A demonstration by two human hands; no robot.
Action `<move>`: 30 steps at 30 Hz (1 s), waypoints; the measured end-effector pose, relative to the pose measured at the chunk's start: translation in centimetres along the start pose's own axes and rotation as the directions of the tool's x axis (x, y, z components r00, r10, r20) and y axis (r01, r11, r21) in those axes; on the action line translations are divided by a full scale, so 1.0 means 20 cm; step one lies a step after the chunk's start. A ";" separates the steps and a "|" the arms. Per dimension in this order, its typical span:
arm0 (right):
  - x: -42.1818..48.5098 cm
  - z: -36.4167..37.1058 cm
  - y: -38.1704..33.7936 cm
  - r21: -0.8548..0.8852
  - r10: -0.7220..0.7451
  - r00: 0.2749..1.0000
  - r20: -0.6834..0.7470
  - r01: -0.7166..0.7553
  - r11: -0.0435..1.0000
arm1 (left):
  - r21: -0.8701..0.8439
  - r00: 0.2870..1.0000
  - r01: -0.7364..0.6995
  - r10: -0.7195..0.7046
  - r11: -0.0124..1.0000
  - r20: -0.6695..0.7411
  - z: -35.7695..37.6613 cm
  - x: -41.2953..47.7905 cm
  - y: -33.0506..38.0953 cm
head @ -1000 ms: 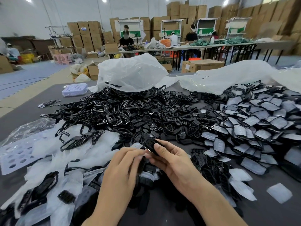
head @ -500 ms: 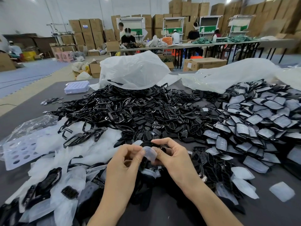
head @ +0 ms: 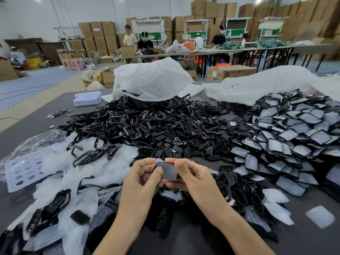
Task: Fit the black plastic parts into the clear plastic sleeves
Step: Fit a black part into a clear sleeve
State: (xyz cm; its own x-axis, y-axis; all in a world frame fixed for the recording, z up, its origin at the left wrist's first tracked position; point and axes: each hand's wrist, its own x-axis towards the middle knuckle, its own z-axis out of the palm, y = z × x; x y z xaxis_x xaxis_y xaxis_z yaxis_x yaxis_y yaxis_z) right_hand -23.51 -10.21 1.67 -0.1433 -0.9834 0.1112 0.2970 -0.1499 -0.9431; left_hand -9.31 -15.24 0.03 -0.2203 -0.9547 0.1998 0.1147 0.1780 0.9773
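Though it looks nearly seated, the flat black plastic part in its clear plastic sleeve (head: 168, 171) is pinched between the left hand (head: 141, 179) and the right hand (head: 193, 178), just above the grey table (head: 303, 242). A broad pile of sleeved parts (head: 294, 135) lies finished at right. The central heap of bare black parts (head: 156, 124) and the loose empty sleeves (head: 60, 159) suggest much remains.
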 end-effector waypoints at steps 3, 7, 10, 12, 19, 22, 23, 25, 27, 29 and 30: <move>0.01 0.00 0.00 -0.025 -0.010 1.000 -0.008 0.010 1.000 | -0.027 1.000 0.007 -0.006 1.000 0.021 0.00 0.00 0.00; 0.01 -0.02 0.02 -0.138 -0.022 0.998 -0.061 0.013 0.990 | 0.029 1.000 -0.016 0.015 0.999 0.025 0.00 -0.01 0.00; 0.01 -0.03 0.02 -0.161 -0.029 0.995 -0.097 0.013 0.987 | 0.127 0.997 -0.050 0.043 0.991 0.063 0.01 -0.02 0.00; 0.01 -0.03 0.02 -0.166 -0.033 0.994 -0.108 0.015 0.986 | 0.143 0.996 -0.048 0.036 0.989 0.083 0.00 -0.01 0.01; 0.02 -0.03 0.02 -0.147 -0.029 0.997 -0.078 0.017 0.989 | 0.158 0.996 -0.058 0.047 0.986 0.071 0.01 -0.02 0.00; 0.03 -0.04 0.03 -0.075 0.005 0.998 -0.057 -0.009 0.997 | 0.139 0.998 -0.058 0.052 0.989 0.041 0.01 -0.01 0.00; 0.03 -0.04 0.04 -0.043 0.013 0.998 -0.054 -0.016 0.999 | 0.138 0.998 -0.061 0.056 0.989 0.037 0.01 -0.01 0.00; 0.03 -0.04 0.04 0.027 0.030 0.998 -0.057 -0.028 0.999 | 0.129 0.997 -0.066 0.062 0.989 0.036 0.01 -0.01 0.01; 0.04 -0.03 0.05 0.076 0.048 0.997 -0.059 -0.043 0.996 | 0.122 0.997 -0.070 0.066 0.990 0.036 0.01 -0.02 0.01; 0.04 -0.03 0.05 0.102 0.061 0.996 -0.065 -0.054 0.993 | 0.119 0.997 -0.072 0.068 0.990 0.037 0.01 -0.02 0.01; 0.04 -0.02 0.05 0.112 0.066 0.995 -0.070 -0.058 0.992 | 0.115 0.997 -0.073 0.069 0.991 0.038 0.01 -0.02 0.01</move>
State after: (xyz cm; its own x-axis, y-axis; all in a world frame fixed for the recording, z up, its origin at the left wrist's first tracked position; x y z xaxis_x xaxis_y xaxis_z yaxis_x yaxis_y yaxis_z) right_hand -23.81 -11.15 0.66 -0.1895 -0.9815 0.0262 0.4089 -0.1031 -0.9067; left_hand -9.49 -14.79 0.17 -0.2483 -0.9304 0.2695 0.0183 0.2736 0.9617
